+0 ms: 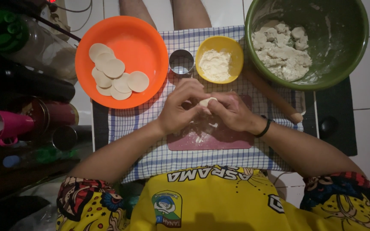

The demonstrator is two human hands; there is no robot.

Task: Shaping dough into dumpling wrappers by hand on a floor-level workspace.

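I'm in my bright yellow shirt (210, 201) with loud batik-patterned short sleeves (86, 201), plus a thin black band (265, 127) on my right wrist.

At the upper left of the frame sits a bright orange plate (146, 38) bearing pale cream dough rounds (115, 77). Right of it, a yellow bowl (234, 53) holds off-white flour (214, 65), beside a shiny silver ring cutter (181, 62). The big bowl (347, 51) at the upper right is olive green, its dough lumps (283, 51) greyish white. A white cloth (150, 124) with a blue check pattern lies under a dusky pink board (213, 140). The rolling pin (275, 97) is tan wood. The wristband (265, 127) is black. A magenta cup (5, 126) shows at the left edge.
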